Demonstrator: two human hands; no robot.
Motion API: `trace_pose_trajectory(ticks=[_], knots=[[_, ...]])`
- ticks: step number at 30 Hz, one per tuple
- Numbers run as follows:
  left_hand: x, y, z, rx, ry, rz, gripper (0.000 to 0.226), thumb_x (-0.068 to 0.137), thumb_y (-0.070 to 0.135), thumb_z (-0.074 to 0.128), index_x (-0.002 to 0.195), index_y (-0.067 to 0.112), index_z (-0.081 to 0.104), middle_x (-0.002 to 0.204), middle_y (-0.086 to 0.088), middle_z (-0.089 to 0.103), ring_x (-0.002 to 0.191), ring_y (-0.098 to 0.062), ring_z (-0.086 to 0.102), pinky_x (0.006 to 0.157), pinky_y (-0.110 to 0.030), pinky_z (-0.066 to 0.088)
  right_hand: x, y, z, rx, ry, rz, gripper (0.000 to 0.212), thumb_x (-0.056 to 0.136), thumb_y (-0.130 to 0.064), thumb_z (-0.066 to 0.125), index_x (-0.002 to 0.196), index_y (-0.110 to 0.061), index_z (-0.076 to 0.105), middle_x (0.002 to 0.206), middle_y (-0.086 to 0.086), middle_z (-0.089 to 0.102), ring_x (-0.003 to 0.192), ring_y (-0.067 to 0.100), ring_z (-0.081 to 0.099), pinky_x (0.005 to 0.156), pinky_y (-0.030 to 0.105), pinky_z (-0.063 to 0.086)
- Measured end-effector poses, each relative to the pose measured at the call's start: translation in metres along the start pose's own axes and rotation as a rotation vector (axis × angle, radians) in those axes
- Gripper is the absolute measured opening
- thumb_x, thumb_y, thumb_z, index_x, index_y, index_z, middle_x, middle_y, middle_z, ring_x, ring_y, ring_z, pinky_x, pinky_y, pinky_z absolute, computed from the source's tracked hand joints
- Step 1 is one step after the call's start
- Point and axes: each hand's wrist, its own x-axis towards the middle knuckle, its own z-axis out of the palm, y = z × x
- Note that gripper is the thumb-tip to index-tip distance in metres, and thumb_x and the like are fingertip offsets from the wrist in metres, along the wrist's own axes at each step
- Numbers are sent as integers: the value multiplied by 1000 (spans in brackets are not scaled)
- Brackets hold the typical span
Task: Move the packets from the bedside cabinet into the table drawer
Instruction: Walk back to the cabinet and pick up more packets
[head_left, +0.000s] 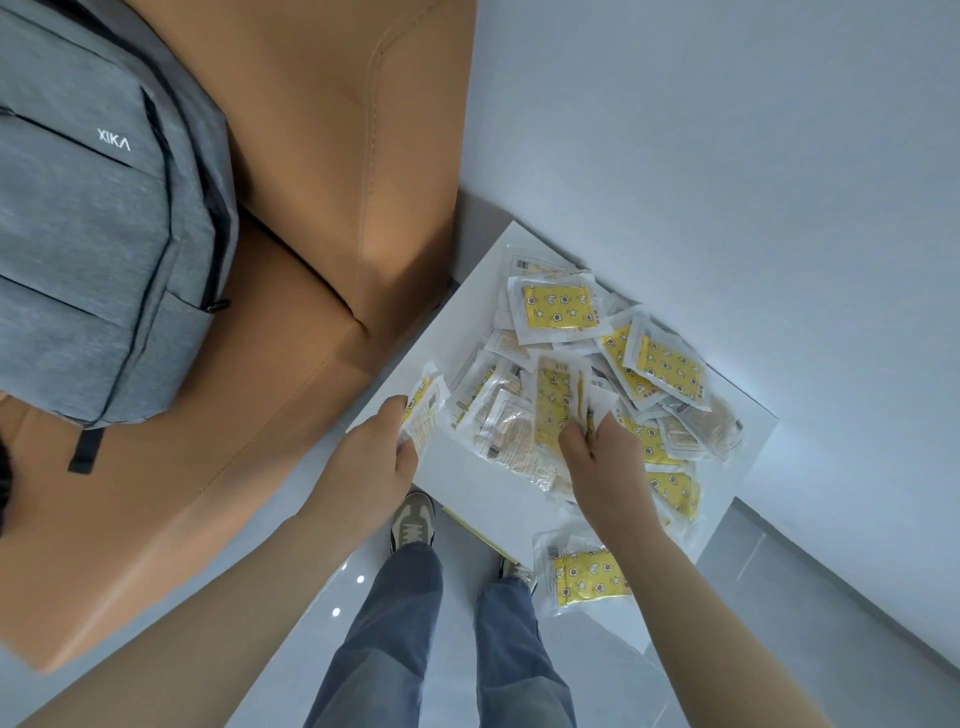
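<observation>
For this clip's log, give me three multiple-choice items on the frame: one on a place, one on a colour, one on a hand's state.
1. Where do the packets lie?
A. on the white cabinet top
B. on the floor
C. in a drawer
2. What colour is the backpack?
A. red
B. grey
C. green
3. What is the left hand doing?
A. hanging idle
B. making an empty fist
C. pinching one packet

Key: A, the heap covers the white top; B, its fabric is grey; C, thumb and fingers grip the packet's edge.
</observation>
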Motion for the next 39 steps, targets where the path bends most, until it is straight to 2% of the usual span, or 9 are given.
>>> trace_pose_trajectory(ticks=[8,13,15,18,22,25,29,32,39], knots=[[-18,32,-18,-70,31,42,65,94,15,52,147,25,15,125,-12,59,98,-29,65,72,-43,59,-33,-11,-34,148,61,54,28,92,-12,47,67,-12,35,58,0,29,50,9,23,43,20,21],[-42,83,-41,-147,10,108,56,94,18,51,142,29,23,122,-2,60,99,-21,64,74,-45,58,-61,-28,-73,207,122,104,30,93,-17,48,70,1,41,60,2,35,51,12,26,46,26,25],[-57,109,-52,-176,8,136,54,94,18,51,140,29,26,123,2,60,101,-19,63,76,-43,57,-75,-36,-93,232,152,117,30,93,-18,49,68,-4,41,58,0,34,51,13,26,47,26,25],[-81,148,-69,-240,16,173,48,94,16,50,137,27,33,119,5,63,94,-12,64,74,-33,57,-99,-51,-125,282,196,136,29,93,-19,50,70,-4,40,61,2,33,50,11,24,42,22,23],[-114,194,-89,-287,36,244,42,93,14,50,132,22,39,108,4,65,68,3,60,55,-11,44,-134,-75,-169,337,275,133,30,92,-19,49,72,1,40,63,5,35,50,12,25,42,22,23],[-133,222,-111,-310,40,325,40,92,13,50,130,25,42,109,9,65,81,-4,62,65,-25,53,-159,-96,-199,336,355,88,29,92,-18,48,71,-1,40,63,5,33,51,12,24,43,22,22],[-149,250,-144,-305,49,468,45,89,10,52,128,29,45,110,15,62,95,-1,61,71,-11,48,-199,-129,-228,371,494,34,29,93,-15,48,68,-7,34,60,3,27,48,10,18,40,18,17],[-161,272,-167,-259,9,597,49,90,11,54,136,23,40,119,11,59,105,-8,58,78,-16,47,-231,-148,-234,424,618,40,33,94,-16,48,70,3,36,60,4,28,49,12,19,41,21,18],[-206,318,-185,-208,-89,841,52,91,15,54,140,23,37,118,14,59,93,-8,61,67,-5,42,-306,-166,-248,506,866,50,36,93,-25,47,84,10,50,64,2,40,55,12,28,46,24,26]])
